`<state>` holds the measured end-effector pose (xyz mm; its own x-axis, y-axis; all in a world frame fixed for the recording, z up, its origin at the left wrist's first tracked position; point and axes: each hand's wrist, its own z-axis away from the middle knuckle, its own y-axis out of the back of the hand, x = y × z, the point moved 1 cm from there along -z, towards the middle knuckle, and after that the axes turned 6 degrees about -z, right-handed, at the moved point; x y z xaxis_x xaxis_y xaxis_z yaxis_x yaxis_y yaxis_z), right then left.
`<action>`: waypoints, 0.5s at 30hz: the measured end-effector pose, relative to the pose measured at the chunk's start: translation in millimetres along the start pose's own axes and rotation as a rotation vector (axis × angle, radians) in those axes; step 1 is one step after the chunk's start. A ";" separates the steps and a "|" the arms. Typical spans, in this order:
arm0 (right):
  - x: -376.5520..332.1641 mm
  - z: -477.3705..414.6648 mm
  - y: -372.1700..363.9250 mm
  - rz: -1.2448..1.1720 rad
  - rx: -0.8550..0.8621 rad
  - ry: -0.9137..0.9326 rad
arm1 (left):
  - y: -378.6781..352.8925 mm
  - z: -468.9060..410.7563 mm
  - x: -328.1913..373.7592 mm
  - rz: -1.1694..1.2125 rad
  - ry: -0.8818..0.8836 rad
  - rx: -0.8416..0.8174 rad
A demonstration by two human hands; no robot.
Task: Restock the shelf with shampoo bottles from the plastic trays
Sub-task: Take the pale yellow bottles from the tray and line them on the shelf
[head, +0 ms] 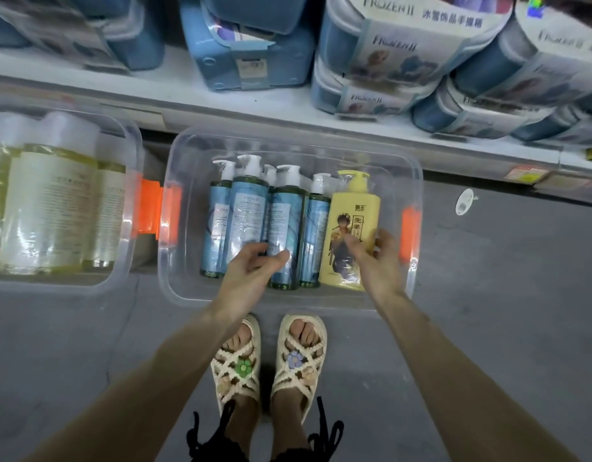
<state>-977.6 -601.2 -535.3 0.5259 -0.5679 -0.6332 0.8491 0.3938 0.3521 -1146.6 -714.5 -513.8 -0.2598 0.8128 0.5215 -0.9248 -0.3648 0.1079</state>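
A clear plastic tray (381,151) with orange handles lies on the floor in front of my feet. Inside lie several blue-green shampoo bottles (248,208) with white pumps and one yellow pump bottle (353,208) at the right. My left hand (251,271) reaches over the lower ends of the blue bottles, fingers spread and loosely bent, thumb touching one bottle. My right hand (376,258) is at the yellow bottle's lower right side, fingers curling around its edge.
A second clear tray (121,278) at the left holds pale yellow-green bottles (51,208). The white shelf (194,98) above carries blue storage boxes (388,55) in printed sleeves. Grey floor lies around my sandalled feet (268,361).
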 end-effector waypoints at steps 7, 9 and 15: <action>9.3 -22.2 -13.4 -0.030 0.051 -0.079 | -2.6 -8.2 -2.7 -0.016 0.009 -0.016; 8.3 -22.8 -11.4 -0.021 0.074 -0.092 | -2.7 -8.5 -2.0 -0.012 0.012 -0.021; -5.9 -0.6 -1.0 -0.156 0.076 -0.089 | -2.8 7.5 3.6 -0.014 0.007 -0.042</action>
<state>-981.6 -597.8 -532.2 0.3868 -0.6808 -0.6220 0.9203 0.2419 0.3076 -1142.8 -713.9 -505.8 -0.2484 0.8209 0.5142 -0.9393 -0.3339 0.0793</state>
